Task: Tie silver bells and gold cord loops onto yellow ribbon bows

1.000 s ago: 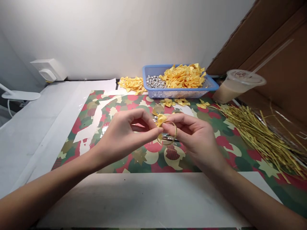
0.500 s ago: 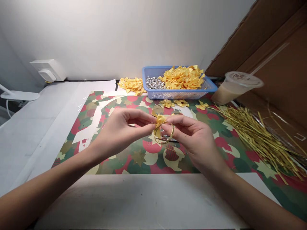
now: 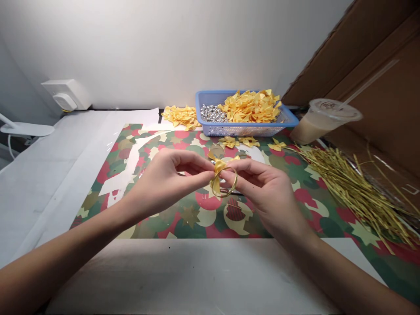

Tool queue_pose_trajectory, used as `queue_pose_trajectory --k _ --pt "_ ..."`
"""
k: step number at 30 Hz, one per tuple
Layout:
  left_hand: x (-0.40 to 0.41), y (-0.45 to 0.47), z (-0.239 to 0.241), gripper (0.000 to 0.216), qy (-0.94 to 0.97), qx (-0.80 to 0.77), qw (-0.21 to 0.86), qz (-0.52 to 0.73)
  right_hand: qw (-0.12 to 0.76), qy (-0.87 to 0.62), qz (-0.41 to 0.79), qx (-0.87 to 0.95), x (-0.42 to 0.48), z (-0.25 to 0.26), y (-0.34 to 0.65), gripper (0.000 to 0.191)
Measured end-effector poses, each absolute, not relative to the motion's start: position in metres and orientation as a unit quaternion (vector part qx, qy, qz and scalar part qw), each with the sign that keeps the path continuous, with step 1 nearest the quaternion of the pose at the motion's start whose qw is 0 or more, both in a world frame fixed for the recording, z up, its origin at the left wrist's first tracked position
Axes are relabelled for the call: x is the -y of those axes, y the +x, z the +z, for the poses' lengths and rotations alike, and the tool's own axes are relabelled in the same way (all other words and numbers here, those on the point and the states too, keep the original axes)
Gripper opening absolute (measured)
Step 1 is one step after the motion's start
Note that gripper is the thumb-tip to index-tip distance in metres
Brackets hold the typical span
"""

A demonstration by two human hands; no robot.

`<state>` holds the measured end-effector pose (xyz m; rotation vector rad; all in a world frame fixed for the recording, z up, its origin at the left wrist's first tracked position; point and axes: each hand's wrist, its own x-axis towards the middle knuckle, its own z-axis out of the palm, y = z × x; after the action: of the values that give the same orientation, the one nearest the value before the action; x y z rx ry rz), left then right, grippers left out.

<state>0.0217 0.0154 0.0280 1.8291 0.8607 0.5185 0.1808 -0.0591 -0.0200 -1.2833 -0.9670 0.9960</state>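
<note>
Between my hands is a yellow ribbon bow [image 3: 219,165] with a loop of gold cord [image 3: 235,183] hanging below it. My left hand [image 3: 177,175] pinches the bow's left side between thumb and forefinger. From the right, my right hand [image 3: 262,181] pinches the bow and the cord at the top of the loop. A small shiny silver spot shows by the left fingertips; it may be a bell. Behind the loop lies a dark slim tool, mostly hidden.
A blue basket [image 3: 249,129] at the back holds silver bells [image 3: 212,113] and yellow bows [image 3: 251,107]. More bows [image 3: 181,116] lie left of it. Gold cords [image 3: 354,192] and a lidded drink cup [image 3: 323,122] are at right. Patterned paper [image 3: 193,216] covers the table.
The bow has turned a little, and its right end now shows above my right fingers. Both hands stay nearly in place, with their pinches kept.
</note>
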Motion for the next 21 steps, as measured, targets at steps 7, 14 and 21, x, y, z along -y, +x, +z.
queue_pose_trajectory --k 7,14,21 --pt "-0.0143 0.0215 0.0277 0.011 0.757 -0.359 0.501 0.217 0.581 -0.564 0.428 0.401 0.0607 -0.02 0.1798 0.024" --pt "-0.0128 0.0225 0.029 0.01 0.766 -0.365 0.487 0.208 0.563 -0.597 0.407 0.402 0.0615 -0.0191 0.1782 0.02" --pt "-0.0141 0.0214 0.0295 0.008 0.765 -0.366 0.488 0.205 0.555 -0.6 0.407 0.408 0.0623 -0.0181 0.1788 0.021"
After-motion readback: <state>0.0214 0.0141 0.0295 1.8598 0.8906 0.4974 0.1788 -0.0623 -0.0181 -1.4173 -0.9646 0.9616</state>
